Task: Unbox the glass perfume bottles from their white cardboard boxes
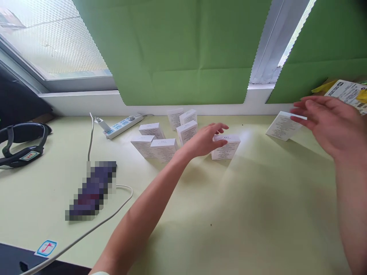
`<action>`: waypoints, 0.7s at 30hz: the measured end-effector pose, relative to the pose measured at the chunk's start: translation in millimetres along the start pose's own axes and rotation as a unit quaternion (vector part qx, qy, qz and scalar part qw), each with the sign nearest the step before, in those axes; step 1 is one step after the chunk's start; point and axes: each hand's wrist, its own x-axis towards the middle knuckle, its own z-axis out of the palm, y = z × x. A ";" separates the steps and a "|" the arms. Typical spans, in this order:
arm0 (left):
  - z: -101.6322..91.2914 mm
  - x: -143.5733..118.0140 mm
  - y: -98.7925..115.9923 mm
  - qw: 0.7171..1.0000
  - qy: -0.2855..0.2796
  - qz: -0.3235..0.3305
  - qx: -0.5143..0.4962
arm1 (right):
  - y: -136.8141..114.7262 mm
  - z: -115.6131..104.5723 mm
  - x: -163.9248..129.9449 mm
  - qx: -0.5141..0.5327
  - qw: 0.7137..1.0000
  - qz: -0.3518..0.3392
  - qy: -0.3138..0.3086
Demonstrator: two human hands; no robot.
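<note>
While the left hand (204, 140) hangs over one box (224, 152) with its grip loosely spread, the right hand (334, 124), grip spread too, is at another box (282, 128) near the counter's (258, 221) back edge, can't tell if either's touching; six more boxes (164, 151) stand left of both

In front of me, the pale yellow-green table (229, 229) carries six clustered white boxes (164, 151), another white box (225, 152) just beside them and one more box (282, 128) farther right. To my left lie a power strip (122, 128), a pixelated dark object (94, 191), a pale cable (132, 192) and a black headset (28, 156).
</note>
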 end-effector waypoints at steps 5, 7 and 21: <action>-0.8 -0.4 0.9 0.999 -0.010 -0.021 0.048 | 59.1 -45.6 30.7 -0.210 0.954 -0.010 0.213; 1.4 -0.9 1.1 0.998 -0.015 -0.020 0.061 | 80.0 -53.2 31.7 -0.254 0.943 -0.002 0.213; 11.2 6.4 -0.3 0.970 0.090 0.007 0.225 | 125.0 -54.9 19.7 -0.270 0.942 0.086 0.177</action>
